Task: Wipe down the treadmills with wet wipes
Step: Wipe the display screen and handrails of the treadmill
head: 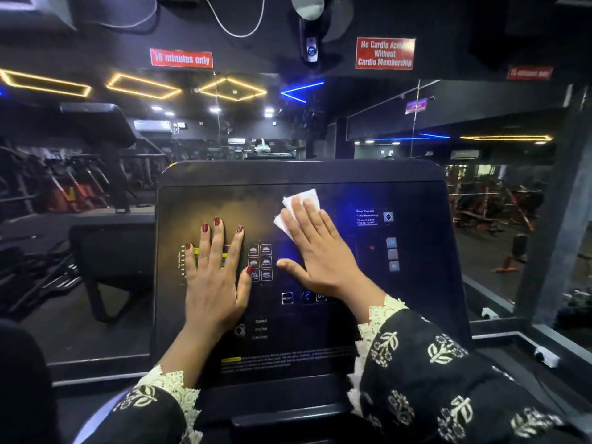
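Wiping is under way on the treadmill console (301, 283), seen from the single head view: the right hand (315, 248) lies flat and open, fingers together, pressing a white wet wipe (301, 203) against the upper middle of the dark panel, with the wipe's folded corners sticking out beyond the fingertips and to the left of them. The left hand (214, 277) is also open and spread, palm down on the left part of the panel, over the yellow-green bar markings and just beside the grid of program icons (260, 262); it grips nothing and seems to serve as a brace. To do this step well, I would judge that the palm should keep even pressure so the whole wipe stays in contact, travel in overlapping passes toward the right side near the time readout labels (366, 216) and the small buttons (392, 254), then down past the reset key (287, 298) to the printed text at the bottom; the bracing hand will have to lift so its own patch gets cleaned. Touch keys lie under both hands, so a light, sliding stroke seems safer than a hard push. The panel is glossy and tilted, catching amber and blue reflections, with a hazy smear in its upper left. Around it the gym is dim: yellow diamond ceiling lights, blue strips, red wall signs (385, 53), a neighbouring treadmill (105, 251) at left, and weight racks reflected in a mirror beyond.
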### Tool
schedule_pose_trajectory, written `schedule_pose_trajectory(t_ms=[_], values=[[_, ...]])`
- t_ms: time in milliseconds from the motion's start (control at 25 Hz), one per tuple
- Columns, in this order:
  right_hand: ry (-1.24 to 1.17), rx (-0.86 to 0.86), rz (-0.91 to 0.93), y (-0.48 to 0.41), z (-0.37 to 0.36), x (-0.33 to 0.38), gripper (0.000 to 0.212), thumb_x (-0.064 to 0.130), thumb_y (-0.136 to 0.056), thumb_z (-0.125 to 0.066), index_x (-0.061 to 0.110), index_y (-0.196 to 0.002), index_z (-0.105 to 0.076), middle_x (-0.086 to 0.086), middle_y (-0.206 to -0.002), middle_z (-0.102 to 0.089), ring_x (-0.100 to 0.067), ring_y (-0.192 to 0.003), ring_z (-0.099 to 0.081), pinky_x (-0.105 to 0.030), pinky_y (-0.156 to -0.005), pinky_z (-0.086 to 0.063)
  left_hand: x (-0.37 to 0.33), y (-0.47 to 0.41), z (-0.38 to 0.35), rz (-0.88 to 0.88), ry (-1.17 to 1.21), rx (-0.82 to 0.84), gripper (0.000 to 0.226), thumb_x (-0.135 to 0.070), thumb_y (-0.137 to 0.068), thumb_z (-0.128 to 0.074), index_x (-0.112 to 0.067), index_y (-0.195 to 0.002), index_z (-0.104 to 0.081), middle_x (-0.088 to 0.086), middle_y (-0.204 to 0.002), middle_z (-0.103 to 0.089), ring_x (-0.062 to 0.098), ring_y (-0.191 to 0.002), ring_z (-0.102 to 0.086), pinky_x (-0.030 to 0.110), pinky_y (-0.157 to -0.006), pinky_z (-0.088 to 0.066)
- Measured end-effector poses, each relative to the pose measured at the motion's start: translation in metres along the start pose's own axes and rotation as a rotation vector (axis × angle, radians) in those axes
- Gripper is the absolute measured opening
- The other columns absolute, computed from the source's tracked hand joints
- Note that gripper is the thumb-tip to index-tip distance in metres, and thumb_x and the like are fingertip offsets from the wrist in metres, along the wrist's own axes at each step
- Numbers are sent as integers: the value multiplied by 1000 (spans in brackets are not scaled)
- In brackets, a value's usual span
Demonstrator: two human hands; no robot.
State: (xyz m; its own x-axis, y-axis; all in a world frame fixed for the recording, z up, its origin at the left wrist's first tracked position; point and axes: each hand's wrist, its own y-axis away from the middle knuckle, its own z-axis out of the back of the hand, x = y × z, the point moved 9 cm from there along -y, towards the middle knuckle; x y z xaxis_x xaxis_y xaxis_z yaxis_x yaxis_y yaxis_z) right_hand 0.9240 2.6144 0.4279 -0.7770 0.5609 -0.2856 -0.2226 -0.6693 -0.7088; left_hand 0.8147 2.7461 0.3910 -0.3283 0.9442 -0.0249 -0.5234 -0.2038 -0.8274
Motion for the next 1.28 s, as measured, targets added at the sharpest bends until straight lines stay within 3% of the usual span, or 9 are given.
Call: schedule_pose_trajectory(t_ms=[80,280,480,560,720,920,1120,1200,1280], values=[[28,-16,-15,11,-1,-22,81,65,-92,-23,16,-154,-7,-4,-161,1,-19,-148,6,-43,-118,-8,4,2,1,-41,-4,-12,65,-42,-90,-33,-22,-151,-28,10,-161,-13,27,-149,-8,52,-116,-13],[-129,-136,-628,52,-2,-67,85,64,-91,-17,7,-153,-4,-13,-160,6,-28,-147,11,-48,-119,-2,7,4,2,-74,-21,-35,65,-40,-88,-35,-23,-151,-29,8,-161,-15,25,-149,-10,51,-117,-15],[-31,5,40,37,-11,18,79,64,-92,-21,16,-154,-10,-4,-161,1,-21,-148,4,-43,-118,-8,6,4,3,-59,-9,-55,64,-39,-89,-35,-24,-150,-30,8,-160,-16,25,-148,-13,49,-117,-13],[-25,-2,-8,21,-8,-3,75,61,-93,-19,19,-154,-8,-3,-161,1,-18,-148,5,-42,-118,-9,6,4,4,-56,3,-50,63,-39,-89,-35,-24,-150,-30,7,-161,-16,25,-148,-12,49,-118,-12],[-148,-70,-461,-7,3,-32,82,64,-91,-15,14,-153,4,-7,-159,14,-23,-146,17,-41,-119,8,7,5,6,-70,83,-34,62,-37,-89,-35,-23,-150,-32,7,-161,-13,23,-149,-8,45,-119,-6],[24,-8,240,-17,-8,60,77,64,-92,-22,18,-153,-13,-5,-161,-4,-21,-148,1,-41,-119,-8,27,8,12,8,201,-60,65,-33,-88,-35,-16,-150,-30,11,-161,-12,25,-149,-8,43,-119,-9],[-72,-75,-319,-38,3,0,81,64,-91,-13,14,-153,1,-9,-160,9,-25,-147,13,-41,-118,6,54,15,18,80,63,-59,67,-38,-87,-35,-18,-150,-31,12,-160,-16,29,-147,-12,52,-117,-10],[-83,-66,-240,-41,-2,32,86,67,-89,-14,11,-153,1,-11,-160,10,-28,-146,14,-44,-118,7,62,19,18,92,2,-42,65,-39,-87,-34,-24,-151,-30,11,-160,-15,29,-148,-9,55,-115,-6],[-42,-33,88,-38,-9,82,86,68,-90,-17,11,-153,-9,-11,-160,0,-27,-148,5,-45,-119,-2,68,21,17,92,18,-21,65,-39,-87,-34,-28,-151,-27,9,-161,-11,27,-149,-5,57,-114,-9]])
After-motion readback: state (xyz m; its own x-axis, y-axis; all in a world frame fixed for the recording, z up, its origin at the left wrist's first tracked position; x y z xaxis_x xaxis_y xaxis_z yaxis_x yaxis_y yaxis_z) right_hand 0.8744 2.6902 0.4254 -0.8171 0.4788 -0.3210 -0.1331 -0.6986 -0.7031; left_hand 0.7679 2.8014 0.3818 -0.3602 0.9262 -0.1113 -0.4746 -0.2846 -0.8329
